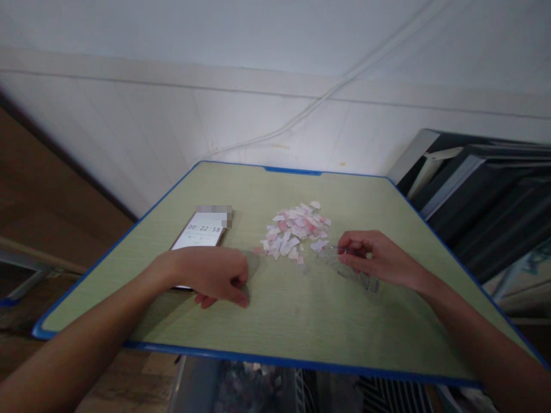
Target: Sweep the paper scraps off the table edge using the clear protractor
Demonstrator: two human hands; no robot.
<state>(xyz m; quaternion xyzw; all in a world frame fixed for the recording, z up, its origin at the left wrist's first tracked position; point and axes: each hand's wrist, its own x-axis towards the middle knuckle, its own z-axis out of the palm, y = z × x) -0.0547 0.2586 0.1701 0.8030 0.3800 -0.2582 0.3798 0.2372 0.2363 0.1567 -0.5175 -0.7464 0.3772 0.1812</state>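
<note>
A loose heap of small torn paper scraps, white and pink, lies mid-table. To its right, my right hand pinches a clear plastic piece with printed markings, which looks like a protractor. The protractor is tilted, and its left end reaches the scraps' near right edge. My left hand is curled closed, left of and nearer than the heap, and covers the lower part of a phone. Whether those curled fingers hold anything is hidden. The phone's screen shows a timer at 00:22:58.
The pale green table has a blue rim and stands against a white wall with a cable running across it. Dark folders or boxes crowd the right side. Below the front edge sits a grey bin beside striped cloth.
</note>
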